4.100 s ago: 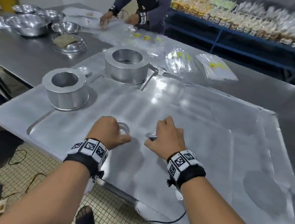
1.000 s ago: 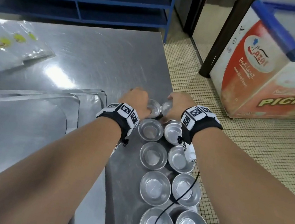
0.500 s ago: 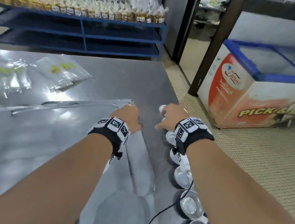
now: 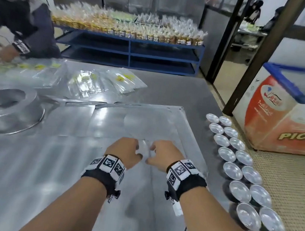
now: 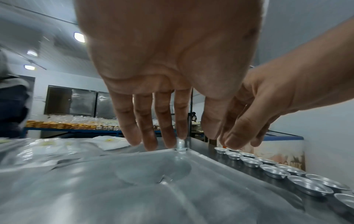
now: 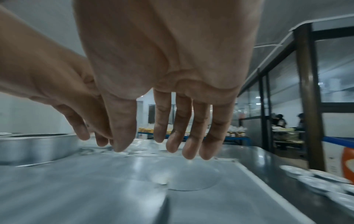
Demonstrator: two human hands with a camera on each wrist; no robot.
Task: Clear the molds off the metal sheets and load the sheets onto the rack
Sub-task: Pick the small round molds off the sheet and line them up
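A large metal sheet (image 4: 63,161) lies on the steel table. My left hand (image 4: 136,150) and right hand (image 4: 151,151) hover side by side just above its right half, and both hold nothing. In the wrist views the left hand's fingers (image 5: 151,128) and the right hand's fingers (image 6: 178,136) hang nearly straight over the sheet (image 5: 134,189). Several small round molds (image 4: 239,162) stand in two rows on the table, right of the sheet. A big ring mold (image 4: 5,108) stands on the sheet's far left part.
Another person (image 4: 14,17) handles clear plastic bags (image 4: 93,81) at the table's far side. A blue shelf (image 4: 129,49) of packed goods stands behind. A chest freezer (image 4: 285,114) is on the right, beyond the table edge beside the molds.
One second ago both hands held small molds at the far end of the two rows. They let go and moved left, back over the sheet, empty.
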